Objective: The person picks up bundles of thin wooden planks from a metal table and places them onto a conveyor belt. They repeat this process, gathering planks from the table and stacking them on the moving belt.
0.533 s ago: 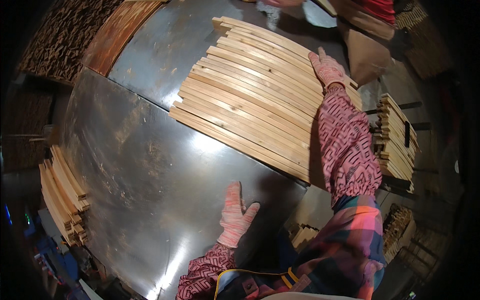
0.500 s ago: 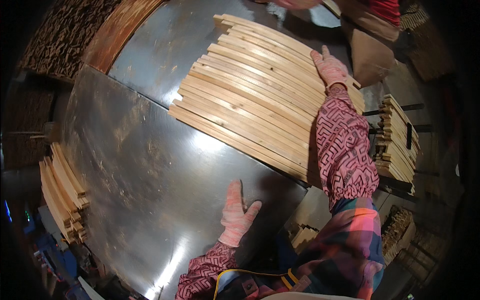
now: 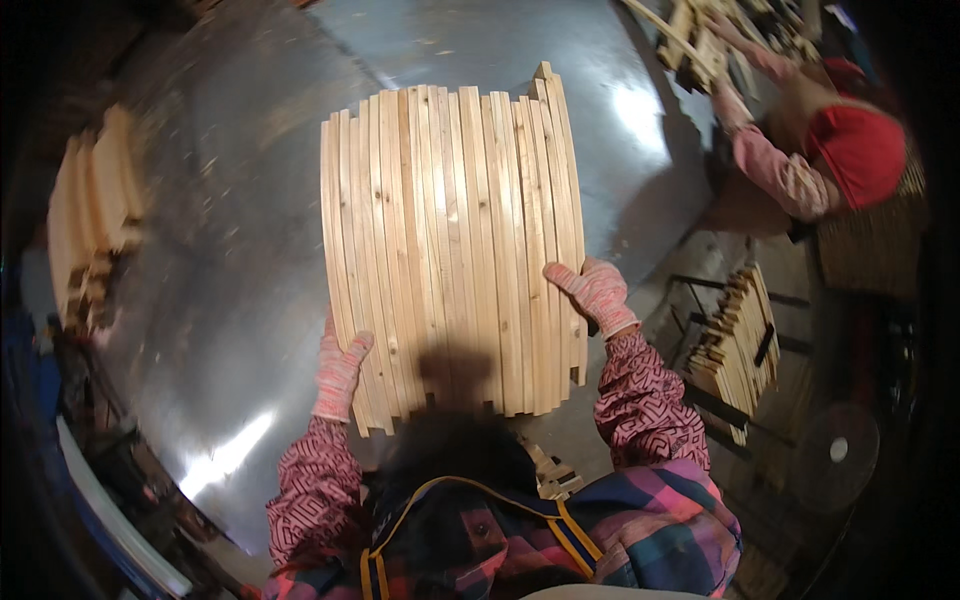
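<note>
A wide row of pale wooden strips (image 3: 450, 220) lies side by side on the metal table (image 3: 230, 250), their lengths running away from me. Their far ends are uneven, and one strip at the far right sticks out. Along the left edge of the row, my left hand (image 3: 340, 375) grips with its thumb on top, the fingers mostly hidden behind the side. My right hand (image 3: 598, 295) clasps the right edge, thumb lying over the outer strips. Both hands wear pink-and-white knit gloves. A dark shadow falls over the near ends.
At the far right a co-worker in a red cap (image 3: 860, 155) handles a pile of wood pieces (image 3: 690, 45). More strips (image 3: 745, 345) stack on a metal rack at the right. Another stack of wood (image 3: 95, 215) stands at the left edge of the table.
The row of strips has swung from lying crosswise to pointing away from me. My left hand has come from the bare tabletop to its left edge; my right hand now grips its right edge.
</note>
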Demonstrator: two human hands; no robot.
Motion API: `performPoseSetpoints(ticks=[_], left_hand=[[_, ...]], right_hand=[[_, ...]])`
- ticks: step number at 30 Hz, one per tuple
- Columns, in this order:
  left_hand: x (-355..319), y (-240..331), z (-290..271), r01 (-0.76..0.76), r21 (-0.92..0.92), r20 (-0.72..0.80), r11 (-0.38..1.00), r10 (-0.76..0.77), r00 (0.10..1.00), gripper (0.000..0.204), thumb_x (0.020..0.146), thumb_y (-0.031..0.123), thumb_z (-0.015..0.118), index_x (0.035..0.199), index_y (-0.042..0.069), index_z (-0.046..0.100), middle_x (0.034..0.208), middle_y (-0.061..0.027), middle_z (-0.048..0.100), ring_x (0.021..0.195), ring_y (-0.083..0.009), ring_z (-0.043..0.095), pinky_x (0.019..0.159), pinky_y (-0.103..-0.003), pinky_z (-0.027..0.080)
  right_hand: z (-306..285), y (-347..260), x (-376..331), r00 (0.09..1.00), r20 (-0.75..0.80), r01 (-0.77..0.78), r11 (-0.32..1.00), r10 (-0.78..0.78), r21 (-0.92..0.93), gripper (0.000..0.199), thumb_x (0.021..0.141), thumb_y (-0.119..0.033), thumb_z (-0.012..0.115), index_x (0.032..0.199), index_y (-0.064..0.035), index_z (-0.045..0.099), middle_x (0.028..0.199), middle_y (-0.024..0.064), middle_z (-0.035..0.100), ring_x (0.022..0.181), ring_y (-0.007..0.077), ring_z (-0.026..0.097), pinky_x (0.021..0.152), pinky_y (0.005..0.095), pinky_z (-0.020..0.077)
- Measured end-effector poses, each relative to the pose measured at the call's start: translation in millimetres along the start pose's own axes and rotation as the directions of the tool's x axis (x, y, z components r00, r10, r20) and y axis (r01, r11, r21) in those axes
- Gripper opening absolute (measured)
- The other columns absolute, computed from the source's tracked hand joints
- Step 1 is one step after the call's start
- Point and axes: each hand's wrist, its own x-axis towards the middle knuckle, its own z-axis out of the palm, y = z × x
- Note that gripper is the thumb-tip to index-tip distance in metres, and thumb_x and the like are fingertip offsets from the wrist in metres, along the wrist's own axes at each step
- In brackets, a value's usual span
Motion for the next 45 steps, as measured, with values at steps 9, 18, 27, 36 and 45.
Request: performPoseSetpoints(ticks=[9,18,27,36,45], left_hand=[[-94.5,-41.4,-152.0,0.001,0.326,-0.154,0.945,0.052,0.987,0.081,0.089,0.021,0.070,0.156,0.008,0.027,0.142,-0.0138,0.054,0.126,-0.0231,0.052,0.106,-0.034,0.041],[-140.8,-57.7,-199.0,0.333,0.431,-0.647,0.839,0.030,0.762,0.097,0.080,0.063,0.069,0.147,0.000,0.040,0.142,-0.0269,0.050,0.132,-0.0387,0.048,0.112,-0.042,0.036],[-114.2,-85.5,-216.9,0.251,0.197,-0.526,0.948,-0.114,0.843,0.097,0.081,0.054,0.073,0.150,-0.001,0.034,0.137,-0.0240,0.056,0.128,-0.0345,0.054,0.107,-0.039,0.042],[-114.7,-73.5,-205.3,0.390,0.260,-0.599,0.884,-0.169,0.783,0.103,0.084,0.062,0.067,0.154,0.001,0.024,0.139,-0.0246,0.054,0.129,-0.0354,0.053,0.106,-0.039,0.043],[-104.3,-79.4,-226.4,0.418,0.367,-0.630,0.831,-0.109,0.769,0.082,0.090,0.054,0.066,0.148,0.002,0.039,0.133,-0.0170,0.060,0.125,-0.0283,0.056,0.105,-0.035,0.042]], right_hand=[[54.1,-146.7,-58.5,0.944,0.210,0.275,0.958,-0.253,-0.086,0.096,0.076,-0.081,0.058,0.113,0.0073,0.067,0.107,0.0284,0.069,0.104,0.0392,0.066,0.091,0.0447,0.0483],[90.9,-233.8,-57.6,0.793,0.251,0.609,0.732,-0.555,-0.305,0.097,0.072,-0.082,0.061,0.117,0.0039,0.066,0.110,0.0238,0.070,0.110,0.0387,0.065,0.094,0.0438,0.0491],[97.5,-190.4,-80.5,0.893,-0.052,0.405,0.749,-0.446,0.525,0.087,0.075,-0.057,0.076,0.137,-0.0007,0.053,0.115,0.0192,0.068,0.104,0.0313,0.066,0.096,0.0387,0.0499],[126.8,-160.1,-54.8,0.650,0.396,-0.478,0.056,-0.649,0.876,0.056,0.091,-0.026,0.065,0.137,-0.0007,0.047,0.103,0.0138,0.068,0.078,0.0248,0.070,0.069,0.0357,0.0623],[94.6,-166.2,-16.6,0.711,0.372,0.629,0.776,-0.597,0.043,0.048,0.088,-0.030,0.075,0.123,0.0001,0.063,0.108,0.0137,0.070,0.096,0.0238,0.069,0.083,0.0313,0.0564]])
